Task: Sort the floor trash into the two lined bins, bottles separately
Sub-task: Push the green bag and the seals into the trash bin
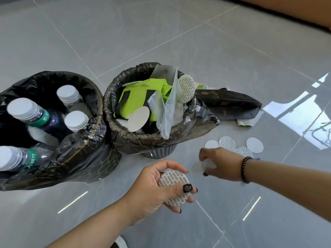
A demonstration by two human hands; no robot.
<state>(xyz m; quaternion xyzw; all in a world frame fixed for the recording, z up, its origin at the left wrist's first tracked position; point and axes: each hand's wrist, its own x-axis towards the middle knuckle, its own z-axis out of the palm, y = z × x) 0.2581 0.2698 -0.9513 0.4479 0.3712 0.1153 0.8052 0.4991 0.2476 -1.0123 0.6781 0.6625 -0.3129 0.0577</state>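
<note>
Head view: the left hand (161, 190) holds a printed round seal (173, 183) between thumb and curled fingers. The right hand (220, 163) pinches another seal (207, 163) off the tiled floor (232, 42), near the loose seals (254, 144) beside the trash bin (152, 140). The bottle bin (71, 158) stands left, touching it.

A glossy grey tiled floor (179, 42) with thin pale grout lines carries everything. On it stand two bins side by side, touching: a dark patterned bin lined with a black plastic bag (100, 169) on the left, and a ribbed grey bin lined with a crinkled dark bag (161, 153) on the right. Just behind the right bin lies a flat black coffee pouch (231, 104), over a pale wrapper (249, 120). Several round white seal discs (254, 144) lie scattered near the right bin, some overlapping.
</note>
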